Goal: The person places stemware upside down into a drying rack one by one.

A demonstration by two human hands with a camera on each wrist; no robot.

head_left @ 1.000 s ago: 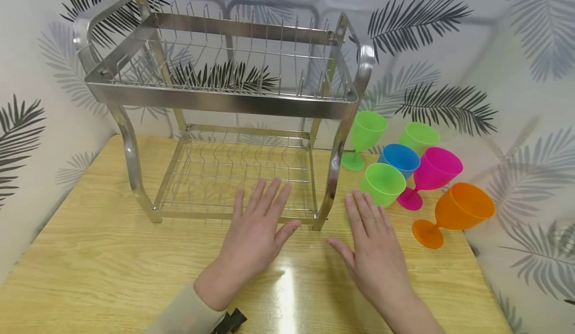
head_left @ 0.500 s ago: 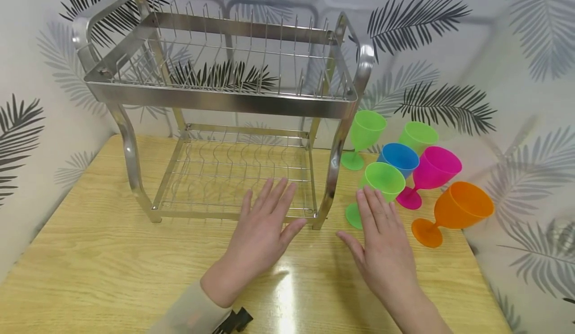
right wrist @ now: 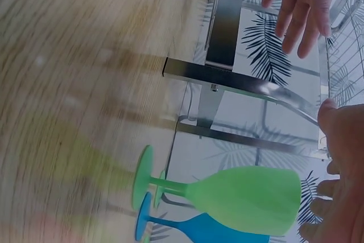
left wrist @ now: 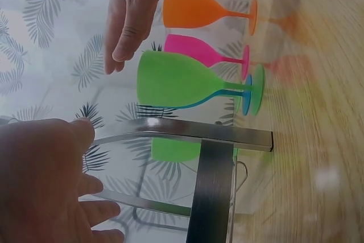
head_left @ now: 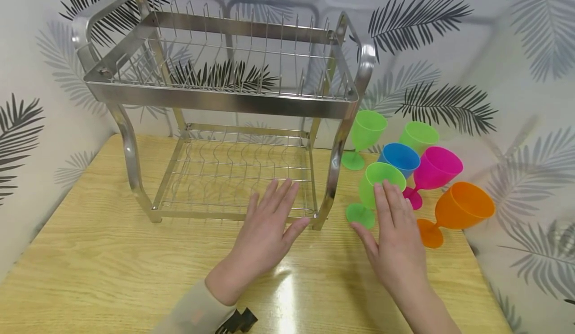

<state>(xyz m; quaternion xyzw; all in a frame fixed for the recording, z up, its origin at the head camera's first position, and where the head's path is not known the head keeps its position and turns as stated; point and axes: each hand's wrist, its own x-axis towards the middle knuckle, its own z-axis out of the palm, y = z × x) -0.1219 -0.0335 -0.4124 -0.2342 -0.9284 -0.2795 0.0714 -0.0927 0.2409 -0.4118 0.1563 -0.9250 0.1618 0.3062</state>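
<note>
My left hand (head_left: 268, 229), its fingers extended and spread, hovers before the lower tier of a metal dish rack (head_left: 226, 100). To the right, my right hand (head_left: 397, 241) is held over the table with its fingers straight, just in front of the nearest green goblet (head_left: 375, 186). In the right wrist view that green goblet (right wrist: 250, 197) stands upright, apart from the fingers. A blue goblet (head_left: 401, 159) is partly hidden behind it. A pink goblet (head_left: 435, 169) and an orange goblet (head_left: 462, 206) stand further right; my right hand covers part of the orange base. Neither hand holds anything.
Two more green goblets, one by the rack's rear leg (head_left: 368, 128) and one behind the blue one (head_left: 419, 137), stand near the wall. The wooden table (head_left: 90, 254) ends at the right beside leaf-patterned wall covering (head_left: 530, 99).
Both hands have drifted to the right, the right hand further. The near green goblet's base has come into sight, while the orange one's base is now partly covered. Rack and goblets stay put.
</note>
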